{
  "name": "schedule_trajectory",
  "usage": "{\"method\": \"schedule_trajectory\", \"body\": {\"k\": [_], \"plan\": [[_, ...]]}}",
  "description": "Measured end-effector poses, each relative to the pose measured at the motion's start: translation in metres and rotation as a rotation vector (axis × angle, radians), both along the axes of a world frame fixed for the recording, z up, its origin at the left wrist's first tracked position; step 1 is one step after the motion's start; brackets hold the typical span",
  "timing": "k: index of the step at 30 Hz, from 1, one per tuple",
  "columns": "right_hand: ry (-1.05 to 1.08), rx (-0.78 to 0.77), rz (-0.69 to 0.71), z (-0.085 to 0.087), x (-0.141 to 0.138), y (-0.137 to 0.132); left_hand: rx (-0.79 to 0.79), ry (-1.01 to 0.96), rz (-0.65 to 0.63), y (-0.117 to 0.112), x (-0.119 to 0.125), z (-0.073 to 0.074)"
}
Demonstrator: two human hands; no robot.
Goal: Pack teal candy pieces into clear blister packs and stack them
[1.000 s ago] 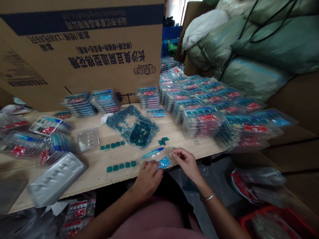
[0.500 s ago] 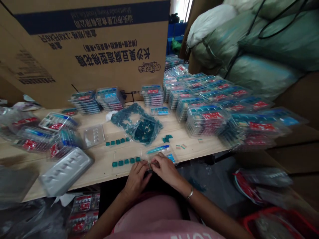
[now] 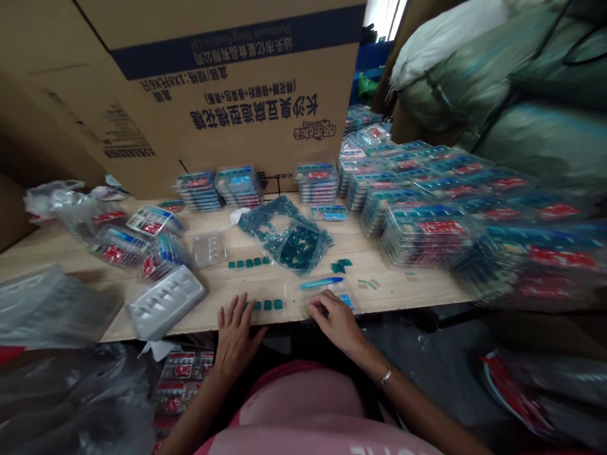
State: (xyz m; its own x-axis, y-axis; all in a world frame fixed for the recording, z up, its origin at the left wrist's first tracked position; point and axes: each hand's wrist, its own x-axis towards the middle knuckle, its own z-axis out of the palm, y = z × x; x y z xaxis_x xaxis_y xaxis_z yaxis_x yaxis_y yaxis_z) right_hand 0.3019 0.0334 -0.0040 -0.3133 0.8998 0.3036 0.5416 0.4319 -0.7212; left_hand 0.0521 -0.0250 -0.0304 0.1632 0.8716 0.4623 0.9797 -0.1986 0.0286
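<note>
Head view, looking down over a pink top (image 3: 298,398) at a wooden worktop (image 3: 289,284).

Left hand (image 3: 234,335): open, fingers (image 3: 232,309) spread and pointing far, tips at the near worktop edge. No held item visible. Nearest item is a row of small teal squares (image 3: 265,305), just right of the fingertips.

Right hand (image 3: 337,323): fingers (image 3: 322,306) curled down onto a clear blister tray (image 3: 329,297) with a blue piece (image 3: 348,302) in it. Contact with the tray is visible; cannot tell if they grip it or only rest on it. Thin metal bangle (image 3: 386,377) on the right wrist. Blue stick (image 3: 321,283) lies just far of the tray.

Far of the hands: second row of teal squares (image 3: 247,263), loose teal pieces (image 3: 341,265), and a clear bag of teal parts (image 3: 284,234) at mid-worktop.

Left side: silver tray (image 3: 165,302), small clear tray (image 3: 209,248), a few loose blister packs (image 3: 154,221).

Right side: tall stacks of blister packs (image 3: 427,234), blurred at the near right. More stacks (image 3: 239,186) stand along the far edge, against a printed cardboard carton (image 3: 237,95). Large green sacks (image 3: 497,82) sit far right, behind the stacks.

Below the worktop: blister cards (image 3: 183,385) at near left.
</note>
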Motion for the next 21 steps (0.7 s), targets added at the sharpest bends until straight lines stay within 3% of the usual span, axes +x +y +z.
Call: {"method": "schedule_trajectory", "body": {"k": [3, 7, 12, 14, 17, 21], "plan": [[-0.017, 0.100, 0.025, 0.003, -0.002, -0.004, 0.030, -0.026, -0.033, -0.009, -0.008, -0.005], [-0.184, 0.286, 0.270, 0.009, -0.023, -0.008, 0.228, -0.099, 0.050, -0.015, -0.023, -0.012], [-0.440, 0.380, 0.442, 0.006, -0.070, -0.007, 0.064, -0.033, -0.011, -0.019, -0.042, -0.014], [-0.489, 0.423, 0.486, 0.006, -0.080, -0.007, 0.093, -0.058, -0.038, -0.025, -0.046, -0.012], [-0.487, 0.509, 0.554, 0.015, -0.075, -0.010, 0.219, -0.093, -0.083, -0.036, -0.047, -0.005], [-0.345, 0.624, 0.502, 0.040, -0.034, -0.019, 0.274, -0.107, -0.205, -0.039, -0.031, 0.016]]}}
